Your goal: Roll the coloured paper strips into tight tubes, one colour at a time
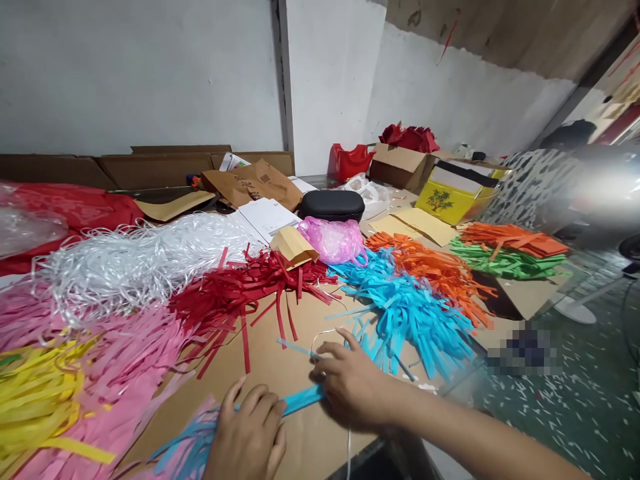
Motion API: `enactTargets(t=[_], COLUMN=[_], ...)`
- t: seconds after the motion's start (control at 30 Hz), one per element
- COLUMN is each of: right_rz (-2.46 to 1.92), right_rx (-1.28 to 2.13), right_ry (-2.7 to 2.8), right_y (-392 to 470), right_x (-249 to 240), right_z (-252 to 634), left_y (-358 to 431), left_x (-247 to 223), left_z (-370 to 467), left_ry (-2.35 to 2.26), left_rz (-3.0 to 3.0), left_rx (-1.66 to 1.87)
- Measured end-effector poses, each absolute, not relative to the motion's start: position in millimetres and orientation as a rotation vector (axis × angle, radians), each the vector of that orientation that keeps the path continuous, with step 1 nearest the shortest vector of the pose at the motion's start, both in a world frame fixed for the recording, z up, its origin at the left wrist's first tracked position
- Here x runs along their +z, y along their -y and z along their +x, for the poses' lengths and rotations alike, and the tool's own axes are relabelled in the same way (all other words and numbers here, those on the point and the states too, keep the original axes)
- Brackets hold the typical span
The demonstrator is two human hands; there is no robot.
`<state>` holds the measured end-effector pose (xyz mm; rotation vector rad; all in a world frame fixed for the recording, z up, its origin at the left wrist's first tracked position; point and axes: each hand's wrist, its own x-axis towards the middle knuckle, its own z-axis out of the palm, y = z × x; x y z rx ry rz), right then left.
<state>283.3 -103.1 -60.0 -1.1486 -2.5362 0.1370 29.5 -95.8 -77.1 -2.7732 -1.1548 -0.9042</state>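
A folded band of blue tissue paper (303,400) lies across the cardboard sheet (273,343), with blue and pink fringe (187,433) spreading from its left end. My left hand (253,427) is closed over the band beside the fringe, its fingertips resting along the paper. At the band's right end is my right hand (353,383), fingers bent inward and thumb side hidden. A narrow pale-blue strip (295,347) runs up to its fingertips, which look pinched on it. Close by, a thin pale cord (320,335) loops above the same fingers.
Fringed paper lies in heaps around: red (235,287), blue (410,307), orange (435,270), pink (135,360) and yellow (40,400). Behind are white shredded ribbon (135,260), a pink plastic bag (333,240), a black case (333,205) and a yellow box (457,193).
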Motion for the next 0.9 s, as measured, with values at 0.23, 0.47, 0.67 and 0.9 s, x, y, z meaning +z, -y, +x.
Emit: enactTargets(t=[0.23,0.47,0.67,0.9], right_rz=[-1.264,-1.110,-1.277,-1.489], right_rx=[0.054,-0.324,0.217,0.435], right_ry=[2.462,2.520,2.220,2.086], right_y=[111.4,121.3,117.5,112.3], right_x=[-41.8,-83.2,-83.5,-81.7], right_z=[262.3,257.9,278.6,270.9], left_y=[94.6,102.1,91.1,73.6], left_x=[-81.5,-99.3,-85.8,-84.8], left_z=[33.1,14.4,6.6,10.5], left_ry=[1.235,1.107,1.154,1.265], left_rz=[-2.743,-2.716,-2.774,-2.811], left_rx=[-0.936,-0.867,-0.764,-0.578])
